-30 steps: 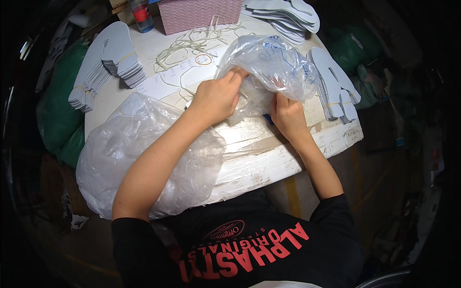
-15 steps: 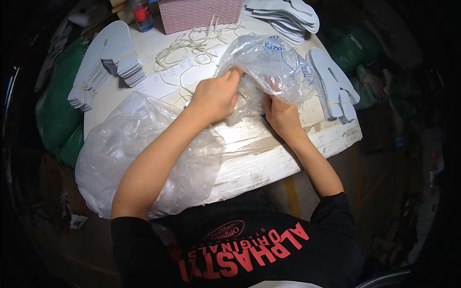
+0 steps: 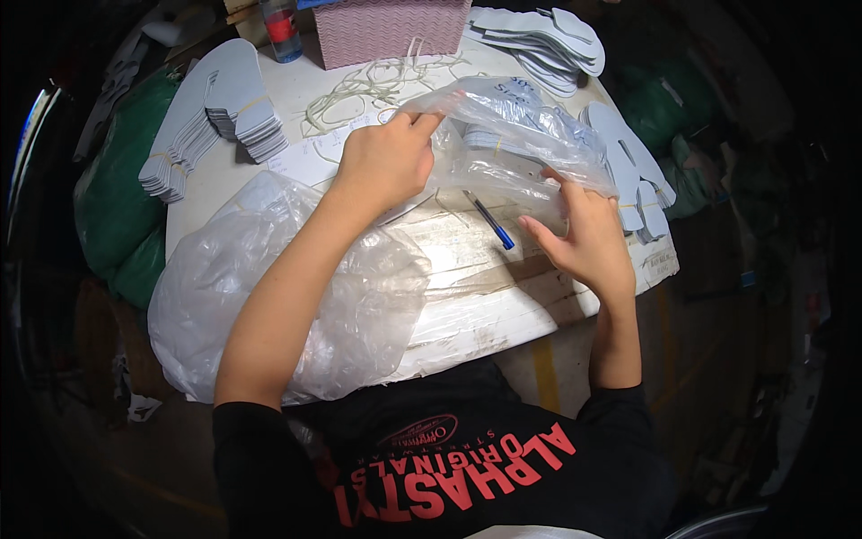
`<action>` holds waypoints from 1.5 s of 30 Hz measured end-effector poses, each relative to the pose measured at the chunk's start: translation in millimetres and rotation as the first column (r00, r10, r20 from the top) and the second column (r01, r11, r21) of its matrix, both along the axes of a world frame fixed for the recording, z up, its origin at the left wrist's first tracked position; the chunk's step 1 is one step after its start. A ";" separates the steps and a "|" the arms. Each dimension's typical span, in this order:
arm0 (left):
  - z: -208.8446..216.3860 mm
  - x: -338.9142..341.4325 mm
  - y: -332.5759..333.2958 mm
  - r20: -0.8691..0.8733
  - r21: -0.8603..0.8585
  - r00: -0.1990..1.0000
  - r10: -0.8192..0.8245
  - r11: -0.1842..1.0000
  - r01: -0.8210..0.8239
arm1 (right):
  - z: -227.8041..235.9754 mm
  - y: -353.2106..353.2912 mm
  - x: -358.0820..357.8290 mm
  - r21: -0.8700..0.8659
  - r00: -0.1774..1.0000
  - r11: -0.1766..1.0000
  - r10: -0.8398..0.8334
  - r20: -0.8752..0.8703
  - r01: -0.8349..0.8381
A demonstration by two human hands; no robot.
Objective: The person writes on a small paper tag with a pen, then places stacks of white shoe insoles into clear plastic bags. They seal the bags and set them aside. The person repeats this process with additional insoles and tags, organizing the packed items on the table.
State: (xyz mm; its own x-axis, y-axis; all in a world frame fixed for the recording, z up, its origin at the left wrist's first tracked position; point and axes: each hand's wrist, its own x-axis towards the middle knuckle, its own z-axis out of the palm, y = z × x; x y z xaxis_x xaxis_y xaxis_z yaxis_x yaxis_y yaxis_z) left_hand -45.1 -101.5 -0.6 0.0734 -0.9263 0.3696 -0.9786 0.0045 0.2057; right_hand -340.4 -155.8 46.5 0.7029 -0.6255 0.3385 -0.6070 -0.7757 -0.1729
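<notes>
A clear plastic bag (image 3: 555,124) with blue printing lies spread at the right middle of the table, its mouth pulled wide toward me. Inside it shows part of a banded stack of light grey cut-out pieces (image 3: 485,141). My left hand (image 3: 388,163) pinches the left side of the bag's mouth. At the other side, my right hand (image 3: 588,229) has its thumb spread away and its fingers reaching under the bag's edge, partly hidden by the film. Between the hands, a blue-capped pen (image 3: 489,220) rests on the table.
Another large clear bag (image 3: 269,287) covers the near left. Banded grey stacks stand left (image 3: 235,94) and right (image 3: 626,157); loose pieces (image 3: 543,45) lie far right. Behind are a pink basket (image 3: 391,36), a bottle (image 3: 282,31), tangled cords (image 3: 359,94) and a paper sheet (image 3: 301,157).
My hands have moved apart, drawing the bunched bag's mouth wide. My right hand has shifted right and its thumb has spread. The pen and the stack in the bag now show.
</notes>
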 end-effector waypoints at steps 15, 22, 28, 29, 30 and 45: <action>17.8 12.8 -1.6 -0.539 -0.606 0.774 -0.333 0.791 -0.083 | 45.2 -48.0 40.2 -0.298 0.485 0.885 0.449 0.751 -0.358; 14.3 13.3 -2.0 -0.791 -0.342 0.533 -0.301 0.939 0.022 | 60.4 -94.2 20.9 -0.154 -0.060 0.885 0.142 0.988 -0.439; 14.7 6.6 0.6 -0.641 -0.493 0.624 -0.446 0.863 0.111 | 56.8 -139.4 -4.7 -0.207 -0.191 -0.033 -0.271 0.944 -0.978; 15.7 6.1 2.7 -0.659 -0.412 0.604 -0.449 0.887 0.210 | 49.5 -138.1 -2.5 -0.218 -0.178 -0.076 -0.354 0.918 -0.973; 16.0 1.6 4.1 -0.681 -0.415 0.543 -0.491 0.870 0.265 | 42.9 -134.8 1.2 -0.227 -0.185 -0.042 -0.446 0.875 -0.973; 7.9 -17.5 8.3 -0.052 -0.347 0.959 -0.279 0.905 0.244 | 0.5 -77.9 65.0 -0.045 -0.028 -0.060 -0.262 0.965 -0.997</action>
State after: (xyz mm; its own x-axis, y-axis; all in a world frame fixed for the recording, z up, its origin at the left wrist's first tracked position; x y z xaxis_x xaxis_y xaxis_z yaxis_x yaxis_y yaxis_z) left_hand -62.6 -93.2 7.3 -0.1026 -0.7409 0.6637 -0.9077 0.3427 0.2422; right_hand -275.3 -233.7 47.1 0.6278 -0.4725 0.6185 0.7783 0.3720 -0.5059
